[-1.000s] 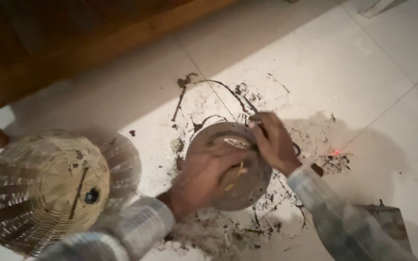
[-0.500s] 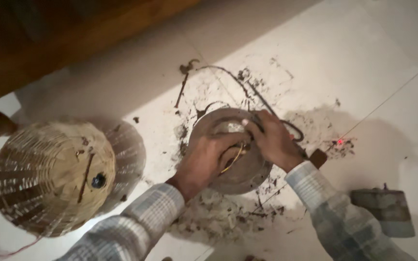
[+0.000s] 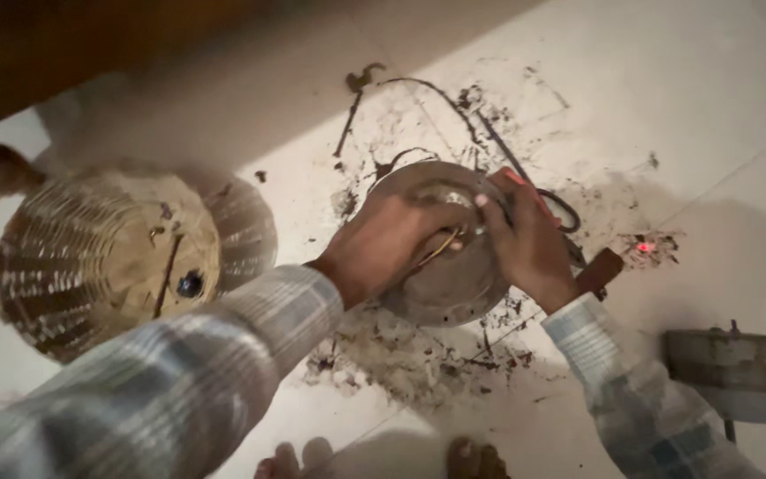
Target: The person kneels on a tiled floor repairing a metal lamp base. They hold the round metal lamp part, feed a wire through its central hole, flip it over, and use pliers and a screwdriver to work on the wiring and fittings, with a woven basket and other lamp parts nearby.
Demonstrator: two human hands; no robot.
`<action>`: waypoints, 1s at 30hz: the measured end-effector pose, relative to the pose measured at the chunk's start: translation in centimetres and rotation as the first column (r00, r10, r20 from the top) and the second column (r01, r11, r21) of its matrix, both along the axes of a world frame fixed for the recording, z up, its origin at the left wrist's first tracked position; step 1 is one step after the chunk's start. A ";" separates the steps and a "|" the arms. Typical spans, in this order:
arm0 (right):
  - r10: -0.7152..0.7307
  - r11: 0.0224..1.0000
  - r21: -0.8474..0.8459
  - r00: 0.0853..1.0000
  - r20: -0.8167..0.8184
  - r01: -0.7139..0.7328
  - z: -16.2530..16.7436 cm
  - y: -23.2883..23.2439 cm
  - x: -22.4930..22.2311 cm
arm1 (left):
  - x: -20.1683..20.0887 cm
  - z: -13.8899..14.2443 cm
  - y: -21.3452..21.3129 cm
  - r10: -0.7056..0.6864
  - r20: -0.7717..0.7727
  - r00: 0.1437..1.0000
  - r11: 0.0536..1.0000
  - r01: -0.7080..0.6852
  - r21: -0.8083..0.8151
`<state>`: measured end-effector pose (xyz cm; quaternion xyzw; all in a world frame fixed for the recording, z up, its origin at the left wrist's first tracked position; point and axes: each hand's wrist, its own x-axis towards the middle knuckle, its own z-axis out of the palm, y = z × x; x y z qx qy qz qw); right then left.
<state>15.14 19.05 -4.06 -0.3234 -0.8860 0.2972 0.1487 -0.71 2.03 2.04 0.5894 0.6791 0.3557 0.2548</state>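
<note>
Two hands are closing in on the round metal pan (image 3: 454, 266) on the dirty floor (image 3: 418, 355): left hand (image 3: 392, 244) now pressing its rim, beyond a basket (image 3: 108, 257); right hand (image 3: 529, 244) gripping a tool, a trowel (image 3: 724, 372) lying further right.

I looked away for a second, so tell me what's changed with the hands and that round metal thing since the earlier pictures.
The left hand, which lay low on the disc a second ago, has slid up to meet the right hand; both now pinch a thin wire at its middle. The disc, the basket and the debris on the floor lie as before; only the camera has shifted.
</note>
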 end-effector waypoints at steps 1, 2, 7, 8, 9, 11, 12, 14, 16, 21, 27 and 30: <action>0.011 0.999 0.040 1.000 -0.016 -0.010 0.0 0.0 0.0 | 0.1 -0.2 -0.1 0.025 -0.037 0.999 0.999 -0.023 0.049; 0.021 0.997 0.081 0.999 -0.033 -0.018 0.1 0.0 0.0 | 0.2 -0.4 -0.2 0.049 -0.074 0.996 0.994 -0.041 0.099; 0.057 0.998 0.015 0.998 0.001 -0.057 0.8 0.0 -0.1 | 0.9 -1.6 0.0 0.093 -0.017 0.996 0.995 -0.092 0.023; 0.072 0.997 -0.023 0.997 -0.018 -0.072 0.9 0.0 -0.1 | 1.0 -1.8 0.0 0.097 -0.039 0.995 0.995 -0.096 0.021; 0.084 0.994 -0.060 0.996 -0.038 -0.086 1.1 0.1 -0.1 | 1.1 -1.9 0.0 0.098 -0.062 0.993 0.995 -0.097 0.021; 0.171 0.983 -0.049 0.974 -0.147 -0.179 1.3 0.0 -0.1 | 1.2 -2.1 -0.1 0.128 -0.045 0.991 0.983 -0.121 0.139; 0.215 0.973 -0.042 0.956 -0.201 -0.228 1.3 0.0 -0.1 | 1.3 -2.2 -0.2 0.145 -0.035 0.989 0.971 -0.135 0.196; 0.178 0.984 0.000 0.969 -0.170 -0.181 1.4 -0.1 -0.1 | 1.3 -2.2 -0.2 0.134 -0.013 0.991 0.978 -0.130 0.161; 0.139 0.990 -0.013 0.980 -0.139 -0.142 1.3 -0.1 -0.2 | 1.3 -2.1 -0.2 0.140 -0.012 0.990 0.978 -0.136 0.157; 0.078 0.997 -0.015 0.994 -0.076 -0.079 0.9 -0.1 0.0 | 1.3 -1.8 -0.1 0.145 -0.036 0.989 0.986 -0.141 0.084; 0.116 0.993 0.034 0.989 -0.094 -0.113 0.4 0.1 0.4 | 1.3 -1.5 -0.2 0.148 -0.027 0.989 0.983 -0.144 0.115; 0.097 0.995 0.019 0.993 -0.060 -0.096 0.2 0.2 0.4 | 1.3 -1.5 -0.2 0.160 -0.039 0.986 0.979 -0.153 0.133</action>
